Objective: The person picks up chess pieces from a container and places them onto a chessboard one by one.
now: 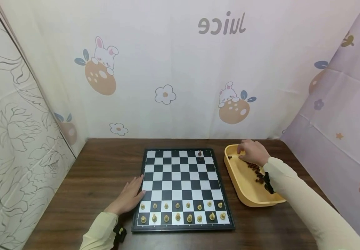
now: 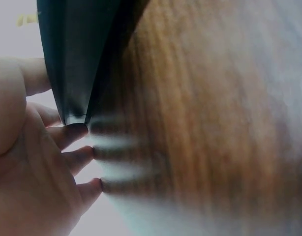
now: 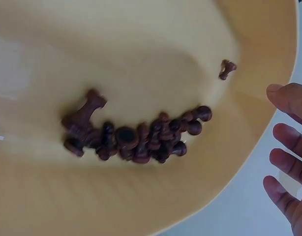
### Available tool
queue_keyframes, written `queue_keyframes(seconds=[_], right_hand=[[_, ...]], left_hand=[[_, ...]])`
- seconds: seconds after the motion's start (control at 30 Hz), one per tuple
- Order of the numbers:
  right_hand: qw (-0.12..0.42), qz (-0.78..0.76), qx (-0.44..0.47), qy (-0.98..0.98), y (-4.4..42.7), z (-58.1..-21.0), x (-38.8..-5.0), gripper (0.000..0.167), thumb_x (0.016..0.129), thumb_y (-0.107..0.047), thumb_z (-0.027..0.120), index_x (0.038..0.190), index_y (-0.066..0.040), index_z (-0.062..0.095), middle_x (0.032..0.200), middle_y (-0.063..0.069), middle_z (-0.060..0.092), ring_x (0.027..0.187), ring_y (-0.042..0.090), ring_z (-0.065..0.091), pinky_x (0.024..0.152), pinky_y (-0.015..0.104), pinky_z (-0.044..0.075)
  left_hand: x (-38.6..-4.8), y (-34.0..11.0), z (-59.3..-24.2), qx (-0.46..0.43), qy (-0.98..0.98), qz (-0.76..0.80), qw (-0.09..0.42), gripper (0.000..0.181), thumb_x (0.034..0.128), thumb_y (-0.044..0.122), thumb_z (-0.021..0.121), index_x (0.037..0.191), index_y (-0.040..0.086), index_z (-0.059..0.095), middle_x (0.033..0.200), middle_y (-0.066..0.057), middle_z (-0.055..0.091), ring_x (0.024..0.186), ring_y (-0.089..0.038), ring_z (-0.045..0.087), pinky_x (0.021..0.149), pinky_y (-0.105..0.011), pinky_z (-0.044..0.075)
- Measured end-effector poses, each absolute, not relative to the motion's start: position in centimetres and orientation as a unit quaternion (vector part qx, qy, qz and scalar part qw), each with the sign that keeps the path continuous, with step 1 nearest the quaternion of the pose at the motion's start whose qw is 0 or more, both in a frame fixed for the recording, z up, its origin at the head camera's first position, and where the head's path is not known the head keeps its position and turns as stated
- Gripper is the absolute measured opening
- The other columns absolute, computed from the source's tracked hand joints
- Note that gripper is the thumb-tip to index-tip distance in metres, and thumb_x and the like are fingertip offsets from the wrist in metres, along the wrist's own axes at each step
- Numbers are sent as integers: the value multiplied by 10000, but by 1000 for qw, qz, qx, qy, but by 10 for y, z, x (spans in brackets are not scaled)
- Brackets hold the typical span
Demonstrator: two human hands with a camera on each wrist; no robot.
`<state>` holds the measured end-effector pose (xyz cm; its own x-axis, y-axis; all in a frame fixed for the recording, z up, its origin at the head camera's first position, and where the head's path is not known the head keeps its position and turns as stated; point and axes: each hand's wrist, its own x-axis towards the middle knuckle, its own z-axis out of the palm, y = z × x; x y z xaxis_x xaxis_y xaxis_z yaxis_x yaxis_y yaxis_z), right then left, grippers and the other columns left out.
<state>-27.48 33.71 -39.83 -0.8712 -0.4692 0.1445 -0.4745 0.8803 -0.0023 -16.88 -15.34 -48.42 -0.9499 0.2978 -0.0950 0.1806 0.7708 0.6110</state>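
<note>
Reddish-brown chess pieces (image 3: 142,142); small, glossy

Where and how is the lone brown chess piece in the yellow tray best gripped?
Probably pinch the lone piece by its narrow middle, from above: it seems to lie on its side, apart from the pile, and the raised wall of the tray may hinder a sideways approach.

Head view: the bare left hand (image 1: 129,196), fingers extended, is shown back uppermost at lower centre-left; the bare right hand (image 1: 253,152), fingers loosely bent, is held at centre-right, its cream-sleeved arm (image 1: 308,199) stretched from the lower right corner.
</note>
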Motion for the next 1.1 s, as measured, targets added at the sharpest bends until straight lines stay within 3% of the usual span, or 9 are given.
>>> queue_keyframes(seconds=[0.43,0.7,1.1], right_hand=[[58,-13,240,-969,362,-405,-267,94,749,-107,777,785,-138,695,802,25,600,735,221,551,547,362,455],[38,-16,248,-968,369,-406,-252,164,714,-107,818,769,-144,667,760,-9,581,673,169,524,516,327,445],[8,-6,250,-968,377,-416,-242,164,738,-59,754,706,-163,632,720,-56,505,583,80,438,490,285,380]], left_hand=[[-169,-152,-485,123,934,322,100,624,989,227,497,1499,-6,222,1522,-209,267,1423,-390,121,1128,-566,47],[-169,-153,-487,125,935,317,98,628,987,234,504,1496,-9,229,1519,-213,273,1422,-394,125,1126,-571,53],[-168,-151,-486,124,934,319,99,626,988,233,499,1497,-10,226,1519,-214,273,1422,-397,121,1125,-572,49]])
